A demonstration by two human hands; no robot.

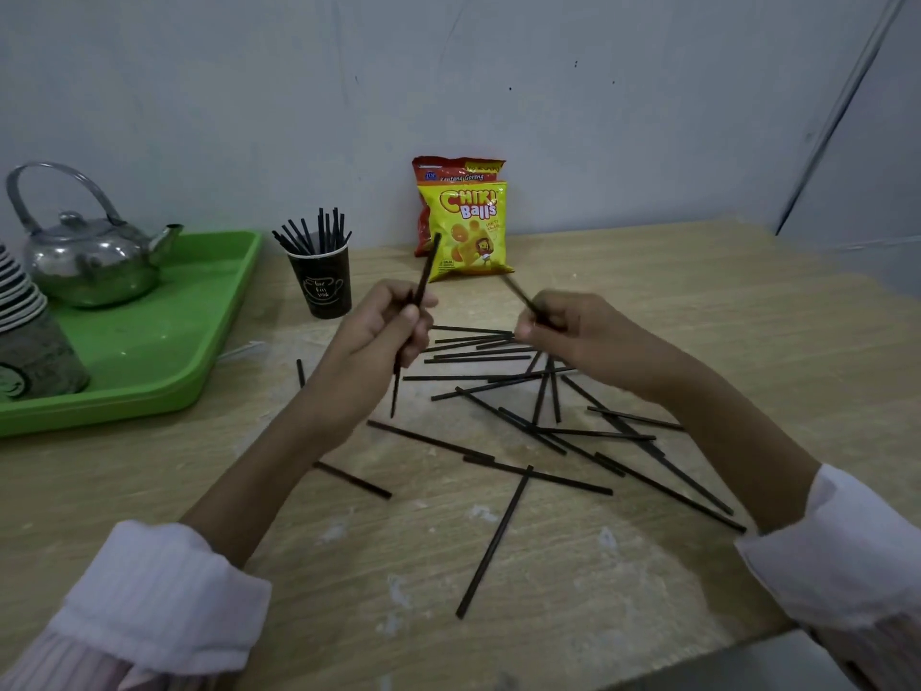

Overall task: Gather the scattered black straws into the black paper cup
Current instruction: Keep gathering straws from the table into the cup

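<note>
Person is holding both hands up over the table (747,311), just above the far edge of the pile. Their left hand (381,329) is gripping a straw (426,274) in curled fingers near mid-length, top end pointing toward 12 o'clock, lower end hanging toward the tabletop. Their right hand (555,329) is pinching a second straw (521,294), which is blurred, its free end angling toward 11 o'clock. The black paper cup (324,291) is standing upright at about 10 o'clock from the pile, just beside the green tray (149,351), and is already bristling with a bunch of straws (314,234). The scattered straws (538,426) are lying crossed over each other from table centre out to 4 o'clock, with a few strays around 8 o'clock. Plenty are left, so I'm reading this as mid-job. Handling guess: they're looking thin, light, stiff-ish but easy to kink, and slick on the wood, so pinching the flat ones is going to be fiddly. Better taking each near the middle, or lifting an end where one is riding over another, then bundling them parallel and dropping them in end-first. The cup is looking light and top-heavy, so a sideways poke could tip it. The kettle (94,266) and stacked cups (20,301) are sitting on the tray at 9 o'clock, snack bags (468,226) at 12 o'clock by the wall, none of them blocking.
</note>
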